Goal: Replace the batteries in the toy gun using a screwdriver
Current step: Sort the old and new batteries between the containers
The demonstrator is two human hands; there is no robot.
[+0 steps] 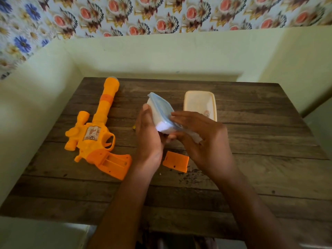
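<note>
An orange toy gun (97, 130) lies on the left of the wooden table (251, 168), barrel pointing away, with its grip's battery compartment open and showing no batteries. Its orange battery cover (177, 161) lies loose between my wrists. Above the table's middle, my left hand (149, 139) grips a small white plastic box with a blue-rimmed lid (160, 112), tilted. My right hand (199, 135) holds the box's near end, fingers laid over the lid. No screwdriver or battery is clearly visible.
A cream plastic container (200, 104) sits behind my right hand. A small dark-yellow item (133, 127) peeks out left of my left hand. Pale green walls enclose the table on three sides.
</note>
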